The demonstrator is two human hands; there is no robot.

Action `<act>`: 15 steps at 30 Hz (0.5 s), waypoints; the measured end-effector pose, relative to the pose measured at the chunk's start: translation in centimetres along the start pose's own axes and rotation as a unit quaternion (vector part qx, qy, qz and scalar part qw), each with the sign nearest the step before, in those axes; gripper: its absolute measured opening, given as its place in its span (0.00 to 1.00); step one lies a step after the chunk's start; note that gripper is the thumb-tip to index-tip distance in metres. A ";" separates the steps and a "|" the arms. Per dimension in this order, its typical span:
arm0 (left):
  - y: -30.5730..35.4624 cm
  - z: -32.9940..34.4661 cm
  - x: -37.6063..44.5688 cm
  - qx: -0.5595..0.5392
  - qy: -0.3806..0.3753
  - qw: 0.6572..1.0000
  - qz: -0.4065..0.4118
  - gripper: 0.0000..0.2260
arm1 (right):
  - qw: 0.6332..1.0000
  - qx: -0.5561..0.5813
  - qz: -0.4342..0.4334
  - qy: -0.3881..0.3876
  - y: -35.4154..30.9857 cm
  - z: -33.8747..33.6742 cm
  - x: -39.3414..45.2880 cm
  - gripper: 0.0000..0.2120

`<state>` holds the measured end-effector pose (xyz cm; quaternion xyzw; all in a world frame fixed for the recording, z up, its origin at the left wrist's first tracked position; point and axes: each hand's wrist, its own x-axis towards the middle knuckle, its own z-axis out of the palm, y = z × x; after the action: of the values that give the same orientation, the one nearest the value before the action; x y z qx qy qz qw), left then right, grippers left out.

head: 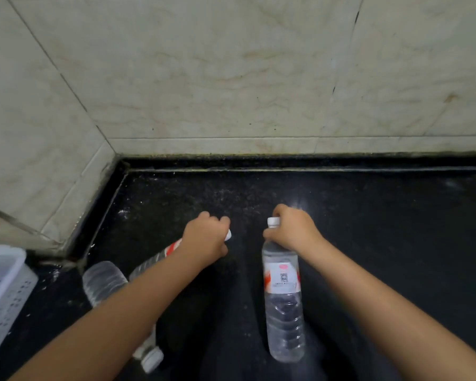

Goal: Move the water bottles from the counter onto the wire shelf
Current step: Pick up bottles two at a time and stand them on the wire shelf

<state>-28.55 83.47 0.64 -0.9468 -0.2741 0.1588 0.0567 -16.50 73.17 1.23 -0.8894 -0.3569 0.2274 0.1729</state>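
So both hands are already on bottles here: the right hand [293, 232] has its grip closed around the neck of the right bottle [283, 292], just under the white cap, and that bottle runs long-axis toward the camera, cap end away, body down below the hand. Can't really tell if it's standing on the black worktop [368, 215] or already lifted a bit. The left hand [206, 239] is curled shut over the cap end of a second bottle [160, 257], which slants down and left under the forearm, so most of it is hidden. Two more sit near the left arm: a clear one [103, 281] by the corner and one lying with its cap [151, 360] toward the camera. White basket [3, 287] is cut off at the left edge. The wire shelf isn't in view at all, so no idea which way the carry goes.
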 end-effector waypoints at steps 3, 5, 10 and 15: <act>-0.2 -1.8 -4.1 0.018 0.025 0.999 -0.018 0.16 | 0.998 -0.030 -0.046 0.006 -0.5 -2.5 -4.9 0.16; -0.3 -2.4 -7.0 0.021 0.059 0.998 -0.032 0.15 | 0.997 -0.030 -0.071 0.016 -0.2 -3.5 -8.6 0.15; 1.3 -4.2 -12.1 -0.119 0.160 0.978 -0.060 0.14 | 0.994 -0.005 -0.094 0.050 2.2 -4.5 -16.2 0.13; 9.1 -7.0 -14.2 -0.230 0.215 0.949 0.023 0.16 | 0.984 0.065 -0.061 0.157 6.6 -6.9 -20.9 0.13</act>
<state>-33.04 68.01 9.33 -0.9519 -0.2625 -0.1149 -0.1089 -22.61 52.71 9.84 -0.8774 -0.3634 0.0969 0.2979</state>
